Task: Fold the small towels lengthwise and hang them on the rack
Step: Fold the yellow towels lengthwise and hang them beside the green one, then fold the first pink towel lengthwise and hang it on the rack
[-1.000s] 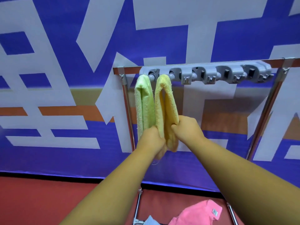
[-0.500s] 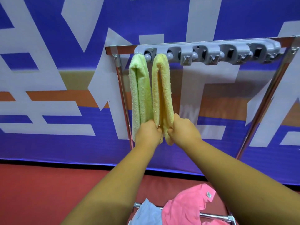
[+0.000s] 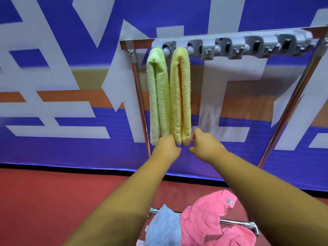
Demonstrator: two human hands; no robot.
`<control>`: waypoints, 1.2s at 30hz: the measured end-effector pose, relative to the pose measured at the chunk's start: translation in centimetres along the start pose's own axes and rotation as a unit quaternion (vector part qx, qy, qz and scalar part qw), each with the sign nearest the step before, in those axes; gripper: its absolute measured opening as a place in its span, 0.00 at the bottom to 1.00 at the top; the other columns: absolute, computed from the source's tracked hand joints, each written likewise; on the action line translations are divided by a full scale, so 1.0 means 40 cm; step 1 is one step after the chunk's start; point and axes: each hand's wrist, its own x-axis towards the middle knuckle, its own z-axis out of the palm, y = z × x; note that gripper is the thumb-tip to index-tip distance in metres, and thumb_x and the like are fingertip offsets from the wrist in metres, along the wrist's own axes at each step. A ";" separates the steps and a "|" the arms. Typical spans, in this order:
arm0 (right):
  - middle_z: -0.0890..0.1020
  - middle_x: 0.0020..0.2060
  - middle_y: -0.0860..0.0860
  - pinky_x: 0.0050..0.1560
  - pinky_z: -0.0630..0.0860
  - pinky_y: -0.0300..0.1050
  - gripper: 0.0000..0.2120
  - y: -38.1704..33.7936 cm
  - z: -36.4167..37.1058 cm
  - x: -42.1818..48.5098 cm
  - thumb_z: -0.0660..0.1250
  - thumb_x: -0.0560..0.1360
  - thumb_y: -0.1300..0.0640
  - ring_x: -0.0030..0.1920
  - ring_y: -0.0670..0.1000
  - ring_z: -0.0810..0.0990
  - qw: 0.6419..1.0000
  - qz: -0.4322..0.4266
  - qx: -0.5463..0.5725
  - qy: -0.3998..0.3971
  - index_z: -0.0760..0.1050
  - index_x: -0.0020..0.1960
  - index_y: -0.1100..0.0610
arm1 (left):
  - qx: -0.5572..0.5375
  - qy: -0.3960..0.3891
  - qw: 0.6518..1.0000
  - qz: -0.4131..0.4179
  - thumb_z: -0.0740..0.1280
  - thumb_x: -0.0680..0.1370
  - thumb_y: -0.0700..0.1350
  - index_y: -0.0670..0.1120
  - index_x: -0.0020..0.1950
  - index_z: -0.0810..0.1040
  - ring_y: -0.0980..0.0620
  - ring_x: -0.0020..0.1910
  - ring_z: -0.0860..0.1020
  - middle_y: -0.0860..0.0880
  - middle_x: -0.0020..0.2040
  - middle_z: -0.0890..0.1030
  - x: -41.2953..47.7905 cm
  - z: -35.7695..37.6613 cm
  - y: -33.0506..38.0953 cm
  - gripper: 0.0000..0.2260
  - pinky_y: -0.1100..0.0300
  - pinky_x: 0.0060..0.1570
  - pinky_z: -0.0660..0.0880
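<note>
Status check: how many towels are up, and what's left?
Done: green towel and yellow towel hang folded, side by side, on the rack. In hand: left hand and right hand are at the yellow towel's lower end; grip unclear. Left: blue towel and pink towel lie unfolded over the lower bar.

Green towel (image 3: 158, 96), yellow towel (image 3: 181, 96), blue towel (image 3: 165, 226), pink towel (image 3: 205, 213): four; one rack (image 3: 230, 47); two hands (image 3: 166, 146) (image 3: 205, 145).

Staged indoor set, blue printed banner wall (image 3: 71, 23), red floor (image 3: 53, 201), freestanding rack (image 3: 260, 45)
</note>
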 end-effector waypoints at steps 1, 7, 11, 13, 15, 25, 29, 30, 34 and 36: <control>0.82 0.51 0.51 0.51 0.84 0.59 0.12 0.006 0.001 -0.009 0.70 0.79 0.51 0.50 0.56 0.82 1.000 0.005 -0.009 -0.012 0.68 0.57 0.50 | -0.001 -0.007 1.000 -0.004 0.72 0.78 0.43 0.46 0.54 0.81 0.43 0.49 0.83 0.46 0.48 0.83 -0.008 -0.001 -0.006 0.05 0.52 0.47 0.82; 0.81 0.52 0.51 0.54 0.84 0.54 0.05 0.005 -0.002 -0.078 0.68 0.81 0.53 0.51 0.55 0.82 0.999 0.008 -0.015 -0.038 0.76 0.56 0.51 | -0.046 -0.046 0.997 -0.028 0.69 0.76 0.42 0.51 0.51 0.79 0.47 0.47 0.87 0.46 0.51 0.86 -0.081 -0.028 -0.033 0.06 0.48 0.50 0.85; 0.83 0.49 0.49 0.54 0.83 0.51 0.02 -0.009 -0.008 -0.129 0.68 0.81 0.54 0.50 0.54 0.82 0.999 -0.008 0.006 -0.031 0.78 0.51 0.51 | -0.035 -0.022 0.998 -0.045 0.64 0.74 0.40 0.44 0.46 0.81 0.40 0.45 0.87 0.42 0.50 0.86 -0.130 -0.050 -0.044 0.06 0.45 0.47 0.86; 0.84 0.47 0.49 0.53 0.83 0.51 0.03 -0.014 -0.008 -0.154 0.67 0.80 0.55 0.49 0.53 0.82 0.999 -0.015 0.024 -0.024 0.79 0.49 0.51 | -0.037 -0.025 0.998 -0.047 0.64 0.74 0.38 0.43 0.45 0.82 0.39 0.44 0.88 0.40 0.49 0.87 -0.154 -0.054 -0.047 0.07 0.43 0.45 0.85; 0.85 0.46 0.48 0.52 0.82 0.51 0.04 -0.015 -0.002 -0.179 0.66 0.80 0.56 0.49 0.52 0.83 0.999 -0.017 0.047 -0.014 0.79 0.49 0.51 | -0.045 -0.037 0.997 -0.050 0.64 0.75 0.37 0.40 0.45 0.82 0.43 0.41 0.88 0.42 0.44 0.88 -0.175 -0.043 -0.053 0.07 0.42 0.45 0.87; 0.89 0.44 0.51 0.54 0.83 0.52 0.06 0.098 0.231 -0.244 0.66 0.78 0.57 0.48 0.56 0.86 0.993 0.023 0.102 -0.053 0.82 0.46 0.54 | -0.059 -0.115 0.986 -0.106 0.66 0.75 0.38 0.46 0.35 0.82 0.46 0.33 0.84 0.41 0.38 0.88 -0.262 0.184 -0.146 0.09 0.58 0.39 0.81; 0.89 0.42 0.52 0.54 0.83 0.48 0.08 0.167 0.360 -0.249 0.68 0.78 0.60 0.46 0.56 0.87 0.987 0.064 0.120 -0.083 0.81 0.41 0.54 | -0.035 -0.163 0.979 -0.118 0.66 0.75 0.36 0.39 0.40 0.85 0.42 0.40 0.88 0.39 0.40 0.88 -0.258 0.331 -0.227 0.08 0.52 0.43 0.86; 0.89 0.42 0.53 0.54 0.83 0.49 0.09 0.183 0.395 -0.251 0.68 0.78 0.60 0.46 0.56 0.87 0.984 0.076 0.128 -0.096 0.81 0.40 0.54 | -0.027 -0.184 0.975 -0.126 0.65 0.75 0.36 0.38 0.41 0.85 0.42 0.42 0.89 0.40 0.41 0.88 -0.258 0.371 -0.255 0.09 0.48 0.46 0.86; 0.90 0.47 0.56 0.56 0.84 0.55 0.08 0.255 0.541 -0.260 0.66 0.79 0.59 0.51 0.61 0.87 0.969 0.126 0.142 -0.160 0.83 0.46 0.59 | -0.013 -0.256 0.952 -0.167 0.65 0.78 0.38 0.43 0.41 0.82 0.42 0.45 0.89 0.41 0.45 0.89 -0.267 0.515 -0.352 0.08 0.47 0.48 0.85; 0.89 0.49 0.58 0.58 0.84 0.57 0.07 0.285 0.609 -0.266 0.66 0.79 0.59 0.53 0.62 0.87 0.961 0.148 0.139 -0.190 0.83 0.48 0.59 | -0.020 -0.261 0.945 -0.196 0.66 0.80 0.38 0.39 0.49 0.84 0.42 0.48 0.89 0.41 0.49 0.89 -0.265 0.580 -0.397 0.07 0.51 0.47 0.86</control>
